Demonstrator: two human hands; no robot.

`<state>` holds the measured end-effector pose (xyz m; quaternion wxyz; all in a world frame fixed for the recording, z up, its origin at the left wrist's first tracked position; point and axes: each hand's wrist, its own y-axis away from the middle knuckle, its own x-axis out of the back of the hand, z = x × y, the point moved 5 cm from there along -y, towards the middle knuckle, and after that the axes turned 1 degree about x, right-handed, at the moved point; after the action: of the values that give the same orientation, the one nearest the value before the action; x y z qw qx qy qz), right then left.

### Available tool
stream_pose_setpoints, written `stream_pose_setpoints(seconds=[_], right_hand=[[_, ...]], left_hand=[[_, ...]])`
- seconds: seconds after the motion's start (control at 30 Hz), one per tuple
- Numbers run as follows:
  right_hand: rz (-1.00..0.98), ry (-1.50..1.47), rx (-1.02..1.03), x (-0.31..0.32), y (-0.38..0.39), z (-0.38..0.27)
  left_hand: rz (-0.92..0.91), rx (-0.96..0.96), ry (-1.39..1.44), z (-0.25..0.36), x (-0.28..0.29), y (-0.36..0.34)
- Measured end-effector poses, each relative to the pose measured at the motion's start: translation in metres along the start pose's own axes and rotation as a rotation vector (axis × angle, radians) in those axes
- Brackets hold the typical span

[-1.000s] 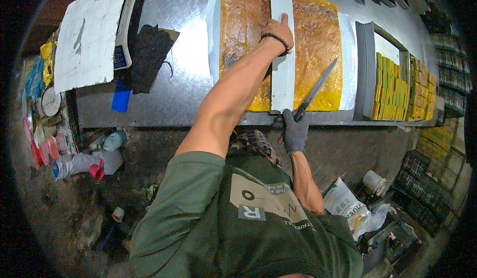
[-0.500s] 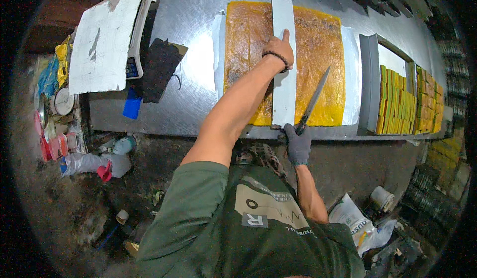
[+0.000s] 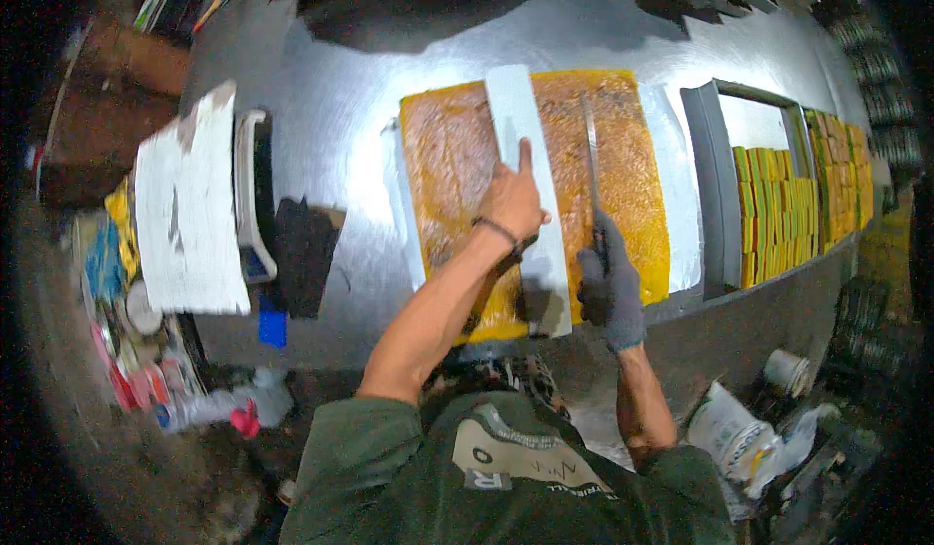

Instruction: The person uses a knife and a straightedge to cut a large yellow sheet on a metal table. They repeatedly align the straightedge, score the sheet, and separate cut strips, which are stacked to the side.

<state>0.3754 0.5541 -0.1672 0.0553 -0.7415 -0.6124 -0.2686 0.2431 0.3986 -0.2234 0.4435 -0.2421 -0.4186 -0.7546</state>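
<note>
Amber slab (image 3: pixel 450 170) at centre frame, a white strip (image 3: pixel 511 107) laid across it. Left hand (image 3: pixel 514 200) rests on the strip, fingers spread. Gloved right hand (image 3: pixel 613 287), right of centre, grips a knife (image 3: pixel 592 151), blade over the slab; contact unclear.
</note>
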Motion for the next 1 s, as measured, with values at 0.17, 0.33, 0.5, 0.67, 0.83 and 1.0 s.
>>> stream_pose_setpoints(seconds=[0.17, 0.33, 0.5, 0.67, 0.83, 1.0], right_hand=[[-0.060, 0.132, 0.207, -0.033, -0.079, -0.012], [-0.113, 0.108, 0.241, -0.050, -0.110, -0.021], [-0.185, 0.034, 0.121, -0.053, -0.127, -0.031], [-0.155, 0.048, 0.157, -0.055, -0.127, -0.035], [-0.270, 0.172, 0.135, -0.061, -0.136, -0.034], [-0.297, 0.100, 0.115, -0.053, -0.128, -0.037]], left_hand=[[-0.056, 0.009, -0.029, 0.004, 0.006, 0.003], [-0.089, -0.017, -0.043, 0.003, 0.006, 0.002], [-0.074, -0.059, -0.091, 0.000, 0.004, 0.000], [-0.079, -0.068, -0.124, 0.000, 0.005, 0.001], [-0.088, -0.089, -0.108, 0.001, 0.006, 0.003], [-0.100, -0.061, -0.144, -0.001, 0.004, 0.002]])
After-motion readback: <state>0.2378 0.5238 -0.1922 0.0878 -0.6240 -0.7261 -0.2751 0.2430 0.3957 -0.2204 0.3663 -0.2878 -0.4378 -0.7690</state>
